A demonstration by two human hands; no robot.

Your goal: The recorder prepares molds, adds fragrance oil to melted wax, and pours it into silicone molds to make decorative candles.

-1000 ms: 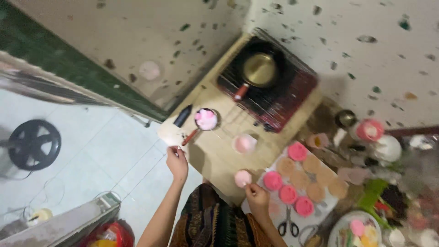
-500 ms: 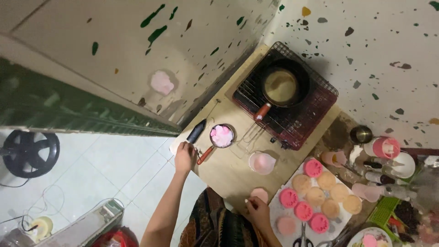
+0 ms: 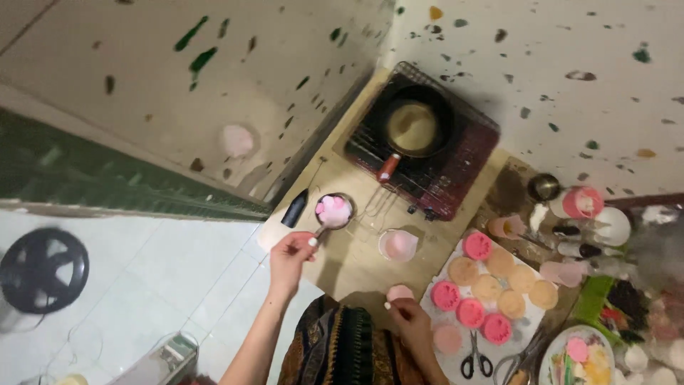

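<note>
My left hand (image 3: pixel 291 255) grips the red handle of a small metal pot (image 3: pixel 334 212) filled with pale pink pieces, on the wooden table (image 3: pixel 356 267). A black stick-shaped thing (image 3: pixel 294 208) lies just left of the pot. My right hand (image 3: pixel 410 319) holds a round pink disc (image 3: pixel 399 293) at the table's near edge. Right of it lies a white sheet (image 3: pixel 436 341) with several pink moulds (image 3: pixel 446 295) and tan round discs (image 3: pixel 487 287). A pink cup (image 3: pixel 397 245) stands between the pot and the sheet.
A portable stove (image 3: pixel 426 146) with a dark pan of pale liquid (image 3: pixel 412 125) sits at the table's far end. Scissors (image 3: pixel 473 356) lie on the sheet's near part. Cups, bottles and a plate (image 3: pixel 576 356) crowd the right side. A black fan (image 3: pixel 43 269) stands on the tiled floor.
My left hand moved from beside the black stick-shaped thing onto the small pot's handle. My right hand with the pink disc stayed at the table's near edge. The view shifted.
</note>
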